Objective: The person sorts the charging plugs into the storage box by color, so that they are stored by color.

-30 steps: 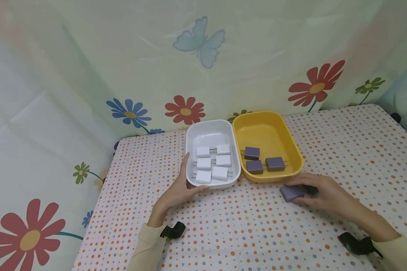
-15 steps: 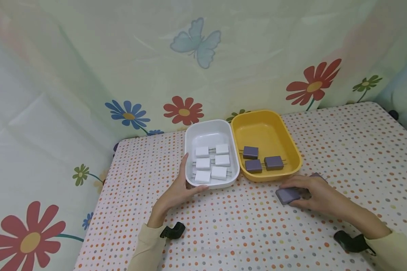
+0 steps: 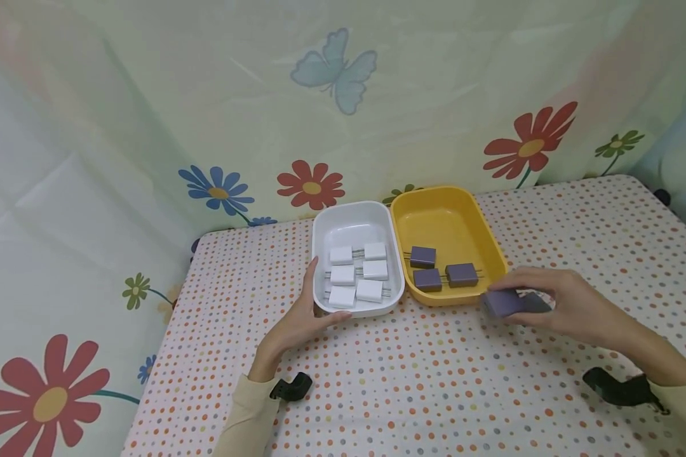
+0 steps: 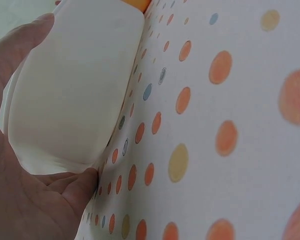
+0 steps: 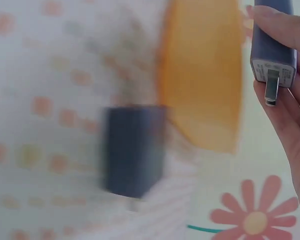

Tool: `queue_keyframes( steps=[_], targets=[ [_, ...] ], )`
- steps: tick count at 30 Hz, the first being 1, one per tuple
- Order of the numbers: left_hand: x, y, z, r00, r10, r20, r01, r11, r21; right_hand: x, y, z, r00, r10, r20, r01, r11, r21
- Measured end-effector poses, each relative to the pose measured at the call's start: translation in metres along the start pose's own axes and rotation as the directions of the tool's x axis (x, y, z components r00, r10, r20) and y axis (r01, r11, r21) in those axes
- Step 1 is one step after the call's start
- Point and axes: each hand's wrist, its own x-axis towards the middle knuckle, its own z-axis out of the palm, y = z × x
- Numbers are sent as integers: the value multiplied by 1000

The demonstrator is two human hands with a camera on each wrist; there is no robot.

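My left hand (image 3: 298, 327) holds the near left corner of a white plastic tray (image 3: 351, 216), which bears several white plug-in chargers (image 3: 343, 275). In the left wrist view, its fingers bend against the tray's outer wall (image 4: 80, 75). My right hand (image 3: 571, 308) pinches a purple charger (image 3: 502, 303) between thumb and fingers, close to the near right corner of the yellow tray (image 3: 440, 219). In the right wrist view, the prongs (image 5: 271, 87) of this charger show. A second purple charger (image 5: 135, 150) lies on the tablecloth, partly hidden by the right hand in the head view.
Three purple chargers (image 3: 463, 275) lie in the near half of the yellow tray, which stands right beside the white one. A dotted cloth (image 3: 411, 387) covers the table. Behind it hangs a flowered curtain (image 3: 234, 114).
My right hand has lifted the purple charger from the cloth beside the other one and drawn it up toward the yellow tray's corner. The left hand has stayed at the white tray.
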Motion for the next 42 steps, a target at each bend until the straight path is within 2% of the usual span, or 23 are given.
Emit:
queue_keyframes(
  steps=[4,9,12,17,22,27,32,42],
  targets=[
    [-1,-3,-1,1000,-9,1,9,1000,-4,21,-1,-14,998,-25,-64,27,999,31],
    [-1,-4,0,1000,-4,-2,4,1000,7,53,-6,-18,996,0,-90,2,1000,26],
    [1,-3,1,1000,9,2,-9,1000,15,71,-5,-13,997,26,-71,-24,1000,18],
    [3,-4,3,999,30,17,-30,999,21,93,9,0,996,92,8,-92,996,12],
    [4,-3,2,999,39,15,-39,999,14,106,19,9,984,155,87,-158,987,25],
    [2,-2,0,1000,0,-3,0,999,36,117,13,18,972,184,149,-189,982,21],
    [1,-3,-1,1000,-7,-6,7,999,37,125,9,26,957,224,186,-229,974,5],
    [2,-6,-1,1000,18,5,-18,1000,17,135,8,37,937,247,249,-228,968,-102]
  ],
)
